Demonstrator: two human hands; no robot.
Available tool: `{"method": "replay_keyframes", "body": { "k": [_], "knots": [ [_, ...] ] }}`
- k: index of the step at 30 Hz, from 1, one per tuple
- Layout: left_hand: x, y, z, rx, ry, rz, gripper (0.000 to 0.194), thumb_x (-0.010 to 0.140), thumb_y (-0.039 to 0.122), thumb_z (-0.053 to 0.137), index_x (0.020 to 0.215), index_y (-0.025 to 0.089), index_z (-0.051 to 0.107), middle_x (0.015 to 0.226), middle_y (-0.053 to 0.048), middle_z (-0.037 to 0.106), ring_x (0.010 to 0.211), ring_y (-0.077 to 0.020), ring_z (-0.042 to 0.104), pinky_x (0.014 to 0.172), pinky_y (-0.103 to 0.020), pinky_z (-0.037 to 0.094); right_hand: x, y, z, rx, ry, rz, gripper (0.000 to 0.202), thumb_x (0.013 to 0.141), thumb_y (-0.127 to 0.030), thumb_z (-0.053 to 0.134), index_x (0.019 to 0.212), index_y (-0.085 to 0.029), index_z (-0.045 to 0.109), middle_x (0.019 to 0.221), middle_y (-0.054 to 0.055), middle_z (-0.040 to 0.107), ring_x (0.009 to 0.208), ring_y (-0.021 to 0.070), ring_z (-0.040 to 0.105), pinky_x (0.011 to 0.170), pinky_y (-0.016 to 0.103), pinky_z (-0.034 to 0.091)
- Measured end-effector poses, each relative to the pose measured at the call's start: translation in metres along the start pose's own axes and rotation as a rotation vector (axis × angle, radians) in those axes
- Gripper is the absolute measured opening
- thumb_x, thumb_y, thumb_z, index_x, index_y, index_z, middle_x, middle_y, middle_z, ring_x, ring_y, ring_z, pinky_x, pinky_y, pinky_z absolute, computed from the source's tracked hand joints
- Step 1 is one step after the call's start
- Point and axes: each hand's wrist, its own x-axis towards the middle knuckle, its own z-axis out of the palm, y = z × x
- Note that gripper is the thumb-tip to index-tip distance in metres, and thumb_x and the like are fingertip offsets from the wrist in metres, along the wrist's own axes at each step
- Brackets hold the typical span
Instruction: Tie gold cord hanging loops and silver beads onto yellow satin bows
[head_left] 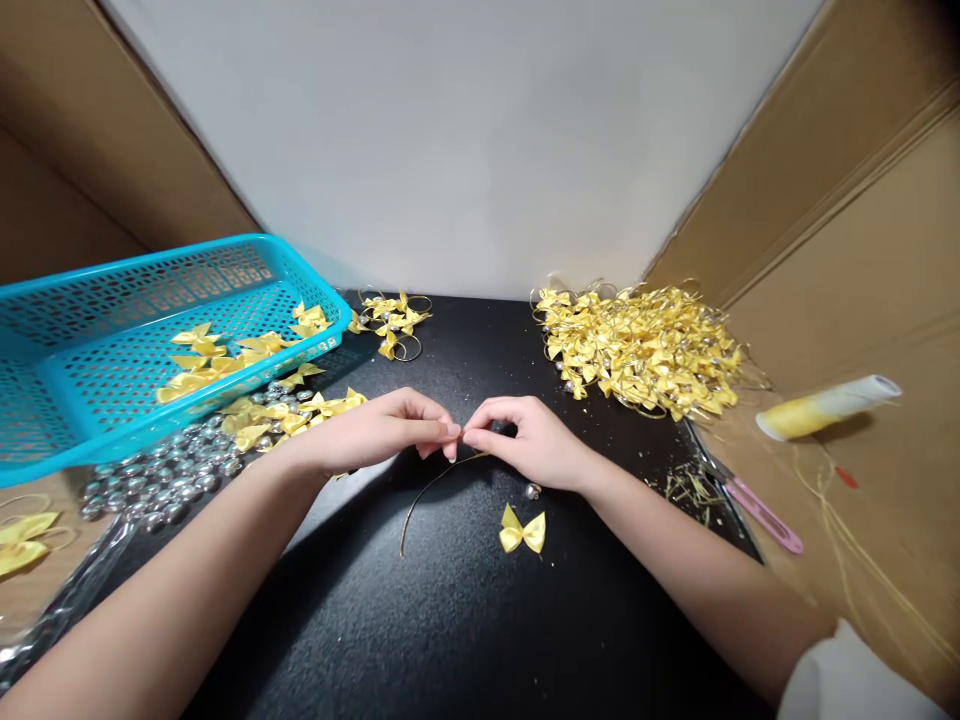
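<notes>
Over the middle of the black work surface, my left hand [409, 428] and my right hand [525, 440] meet fingertip to fingertip. Both pinch a thin gold cord [420, 497], whose loose end curves down toward me. The exact spot where the fingers grip it is mostly hidden. Just below my right hand lies a small silver bell [533, 491]. A yellow satin bow [523, 530] rests flat on the surface a little nearer to me, touched by neither hand.
A blue basket [300, 260] holding yellow bows stands at left, with silver bells [161, 480] beside it. Finished-looking bows on gold loops [637, 345] are heaped at back right. A pink-handled cutter [765, 515] and a cord spool [825, 408] lie at right. Cardboard walls flank both sides.
</notes>
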Motion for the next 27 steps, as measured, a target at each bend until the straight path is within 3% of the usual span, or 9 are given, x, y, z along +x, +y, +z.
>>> {"method": "replay_keyframes", "body": {
  "k": [7,16,21,25,27],
  "knots": [
    [0.0,0.0,-0.003,-0.021,-0.061,-0.019,0.029,0.085,0.04,0.058,0.073,0.021,0.076,0.064,0.0,0.067,0.061,-0.0132,0.054,0.059,-0.022,0.041,-0.002,0.001,-0.029,-0.13,-0.09,0.04,0.011,0.085,-0.018,0.061,0.076,-0.017,0.067,0.077,0.0,0.068,0.074,0.0129,0.061,0.073,0.026,0.046],
    [-0.001,-0.005,-0.007,-0.067,-0.07,0.0,0.027,0.084,0.034,0.059,0.068,0.019,0.075,0.067,-0.001,0.069,0.062,-0.0128,0.054,0.064,-0.023,0.042,-0.004,-0.001,-0.043,-0.295,-0.246,0.097,0.009,0.088,-0.015,0.057,0.084,-0.016,0.065,0.085,0.003,0.067,0.078,0.0151,0.061,0.076,0.029,0.048],
    [-0.002,0.002,-0.003,-0.093,-0.041,0.049,0.028,0.083,0.032,0.057,0.064,0.019,0.073,0.063,-0.001,0.067,0.06,-0.0127,0.052,0.062,-0.023,0.042,-0.003,0.002,-0.025,-0.26,-0.082,-0.051,0.023,0.083,-0.021,0.067,0.106,-0.019,0.066,0.114,0.008,0.067,0.111,0.0211,0.059,0.1,0.041,0.043],
    [-0.001,0.004,0.001,-0.119,-0.021,0.065,0.028,0.083,0.033,0.056,0.064,0.018,0.072,0.061,0.0,0.065,0.058,-0.0127,0.052,0.061,-0.023,0.042,-0.001,0.002,0.0,-0.069,-0.08,-0.1,0.009,0.087,-0.02,0.062,0.091,-0.019,0.07,0.097,0.004,0.071,0.096,0.0164,0.065,0.091,0.033,0.048],
    [-0.001,0.003,0.0,-0.11,0.02,0.073,0.028,0.082,0.033,0.056,0.063,0.019,0.071,0.06,0.0,0.064,0.058,-0.0126,0.052,0.062,-0.024,0.043,-0.001,0.0,0.001,-0.022,-0.068,-0.058,0.014,0.088,-0.018,0.059,0.08,-0.018,0.07,0.084,0.001,0.072,0.084,0.0144,0.066,0.082,0.029,0.049]
  ]
}}
